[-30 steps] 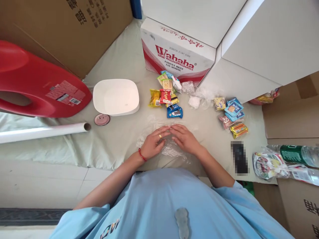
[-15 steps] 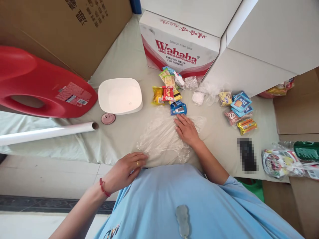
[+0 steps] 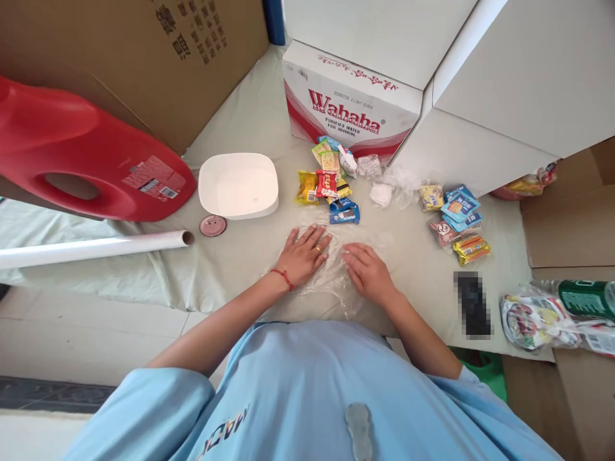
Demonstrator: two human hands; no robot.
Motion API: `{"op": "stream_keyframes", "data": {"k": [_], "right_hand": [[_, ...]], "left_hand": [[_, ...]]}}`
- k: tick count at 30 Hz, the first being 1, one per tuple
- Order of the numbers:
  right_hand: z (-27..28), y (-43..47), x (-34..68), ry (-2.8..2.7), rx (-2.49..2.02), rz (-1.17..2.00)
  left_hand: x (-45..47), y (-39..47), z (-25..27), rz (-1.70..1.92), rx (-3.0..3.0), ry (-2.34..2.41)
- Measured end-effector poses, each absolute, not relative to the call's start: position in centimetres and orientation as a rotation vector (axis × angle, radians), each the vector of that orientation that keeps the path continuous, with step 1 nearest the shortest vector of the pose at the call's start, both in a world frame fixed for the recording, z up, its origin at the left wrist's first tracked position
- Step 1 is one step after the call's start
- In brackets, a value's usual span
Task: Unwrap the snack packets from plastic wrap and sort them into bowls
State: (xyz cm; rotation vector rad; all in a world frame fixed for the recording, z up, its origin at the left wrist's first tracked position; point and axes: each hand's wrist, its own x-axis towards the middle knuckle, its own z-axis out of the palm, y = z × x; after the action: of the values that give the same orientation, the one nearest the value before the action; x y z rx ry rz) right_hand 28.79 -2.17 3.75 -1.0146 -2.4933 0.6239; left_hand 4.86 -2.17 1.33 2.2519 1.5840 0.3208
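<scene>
A clear plastic bag (image 3: 331, 285) lies flat on the cloth-covered surface in front of my body. My left hand (image 3: 302, 257) rests palm down on its left part, fingers spread. On the bag's right side is my right hand (image 3: 369, 272), its fingers stretched out and slightly bent, touching the film. Just beyond my fingertips sits a pile of small wrapped snacks, with a blue packet (image 3: 344, 214) nearest, a red packet (image 3: 327, 184) and a yellow packet (image 3: 306, 187) behind it.
Left of the snacks stands a white plastic basin (image 3: 206, 192) with a pink round disc (image 3: 213, 225) by it. A white tube (image 3: 120, 246) and red jug (image 3: 96, 160) lie farther left. A Wahaba carton (image 3: 350, 105) is behind; more snacks (image 3: 461, 208) and a pixelated dark object (image 3: 473, 306) are right.
My left hand has moved forward and right, from the near edge onto the plastic bag. My right hand has drawn slightly back toward me. The bag now looks more bunched between them.
</scene>
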Motion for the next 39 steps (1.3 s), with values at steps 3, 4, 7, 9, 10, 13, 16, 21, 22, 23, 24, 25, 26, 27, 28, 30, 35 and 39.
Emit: {"op": "stream_keyframes", "data": {"k": [3, 4, 7, 9, 10, 13, 16, 21, 22, 23, 24, 25, 26, 27, 28, 30, 35, 39], "right_hand": [[3.4, -6.0, 30.7, -2.704, -0.753, 0.879], [3.4, -6.9, 31.7, -2.742, -0.702, 0.965], [4.3, -8.0, 35.3, -2.683, -0.731, 1.172], [5.6, -7.3, 37.3, -2.577, -0.822, 1.278], [6.2, -6.7, 37.8, -2.518, -0.906, 1.297], [7.0, -5.0, 36.9, -2.352, -1.176, 1.12], [5.7, -3.8, 33.7, -2.378, -1.144, 0.883], [3.2, -1.6, 31.8, -2.568, -1.106, 0.801], [3.2, -0.8, 32.2, -2.54, -1.119, 0.831], [3.3, 0.1, 32.7, -2.497, -1.145, 0.863], [3.6, 1.1, 33.0, -2.442, -1.192, 0.873], [3.9, 2.3, 33.1, -2.387, -1.252, 0.846], [4.2, 3.5, 33.0, -2.341, -1.309, 0.785], [4.4, 4.8, 32.5, -2.31, -1.347, 0.7], [4.6, 6.2, 31.6, -2.295, -1.357, 0.606], [4.6, 8.6, 29.3, -2.315, -1.321, 0.472], [4.2, 12.3, 24.0, -2.451, -1.36, 0.414], [4.2, 12.6, 24.6, -2.334, -1.43, 0.388]], "left_hand": [[4.3, -3.0, 0.2, 0.348, 2.267, 1.642], [4.1, -3.2, 0.2, 0.351, 2.265, 1.659], [3.7, -3.4, 0.3, 0.338, 2.27, 1.671], [3.7, -3.3, 0.3, 0.329, 2.277, 1.674], [3.8, -3.2, 0.3, 0.327, 2.276, 1.681], [4.3, -3.6, 0.4, 0.326, 2.258, 1.703], [4.8, -4.7, 0.6, 0.328, 2.25, 1.685], [4.0, -7.1, 0.7, 0.347, 2.188, 1.738], [3.6, -7.5, 0.7, 0.355, 2.175, 1.762], [3.4, -7.7, 0.6, 0.362, 2.168, 1.78], [3.1, -7.9, 0.6, 0.368, 2.168, 1.793], [3.0, -8.1, 0.5, 0.367, 2.174, 1.799], [2.9, -8.1, 0.5, 0.362, 2.181, 1.801], [2.9, -8.1, 0.5, 0.351, 2.187, 1.801], [3.0, -8.0, 0.6, 0.34, 2.192, 1.801], [3.2, -7.9, 0.6, 0.319, 2.198, 1.798], [3.4, -7.6, 0.7, 0.303, 2.213, 1.804], [3.2, -7.8, 0.7, 0.321, 2.221, 1.804]]}}
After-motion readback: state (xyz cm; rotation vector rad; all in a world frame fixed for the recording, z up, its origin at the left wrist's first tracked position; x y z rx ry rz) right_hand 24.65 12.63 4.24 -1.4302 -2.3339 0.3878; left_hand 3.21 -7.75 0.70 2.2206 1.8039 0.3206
